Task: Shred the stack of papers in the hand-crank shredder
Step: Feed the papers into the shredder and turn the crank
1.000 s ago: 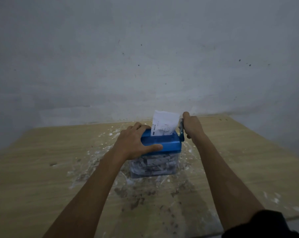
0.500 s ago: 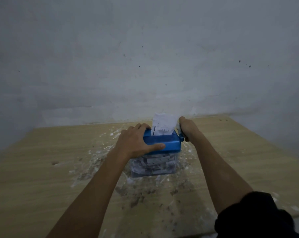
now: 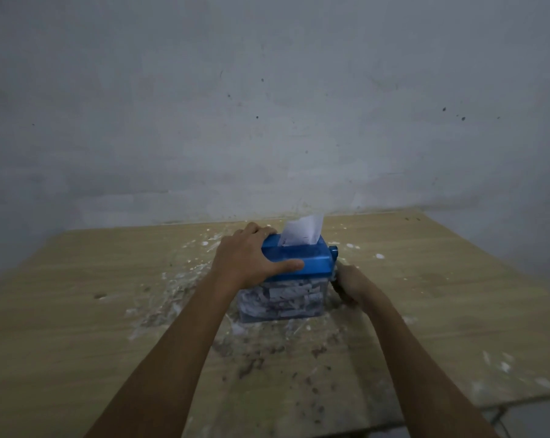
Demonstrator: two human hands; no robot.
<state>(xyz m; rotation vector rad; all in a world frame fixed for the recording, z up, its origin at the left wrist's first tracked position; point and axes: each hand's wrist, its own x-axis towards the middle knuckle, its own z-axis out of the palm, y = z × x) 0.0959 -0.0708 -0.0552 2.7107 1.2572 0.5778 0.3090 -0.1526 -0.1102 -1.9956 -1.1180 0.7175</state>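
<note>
On the blue plastic hand-crank shredder [image 3: 294, 263], my left hand [image 3: 248, 257] grips the lid; right hand [image 3: 351, 284], low beside it, holds the crank; white paper [image 3: 302, 230] stands upright in the slot.

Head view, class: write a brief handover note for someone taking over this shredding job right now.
Left hand grips the blue plastic shredder lid, steadying it. Right hand is low beside the shredder's right side, apparently on the crank handle; the grip is blurred. A white printed sheet stands partly fed in the top slot. The clear bin below is nearly full of strips. Left: crank the sheet through. No further stack is visible on the wooden table.
</note>
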